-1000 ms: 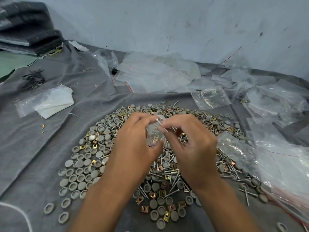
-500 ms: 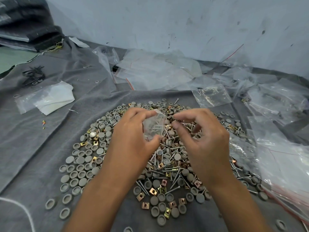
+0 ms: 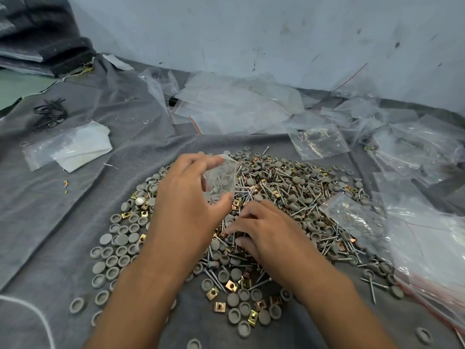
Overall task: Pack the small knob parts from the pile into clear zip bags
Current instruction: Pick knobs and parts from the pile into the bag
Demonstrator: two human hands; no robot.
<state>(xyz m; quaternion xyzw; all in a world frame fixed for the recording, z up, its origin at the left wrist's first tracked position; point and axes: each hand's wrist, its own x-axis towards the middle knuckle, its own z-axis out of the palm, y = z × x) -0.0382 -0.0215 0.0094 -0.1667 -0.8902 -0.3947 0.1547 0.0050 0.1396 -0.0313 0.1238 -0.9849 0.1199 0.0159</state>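
Note:
A wide pile of parts (image 3: 289, 195) covers the grey cloth: round grey knob caps, brass square clips and long screws. My left hand (image 3: 186, 207) holds a small clear zip bag (image 3: 221, 180) above the pile, pinched between thumb and fingers; a screw and grey caps show inside it. My right hand (image 3: 266, 235) is lower, palm down on the pile, with its fingertips pressed among brass clips and screws. Whether the fingers have closed on a part is hidden.
Several empty and filled clear zip bags (image 3: 236, 107) lie along the back by the wall and down the right side (image 3: 427, 238). A bag with white paper (image 3: 73, 147) lies at the left. Dark folded fabric (image 3: 42, 34) is stacked at the far left corner.
My right hand has left the bag's mouth and dropped down onto the pile. My left hand still holds the bag, a little higher and further from me.

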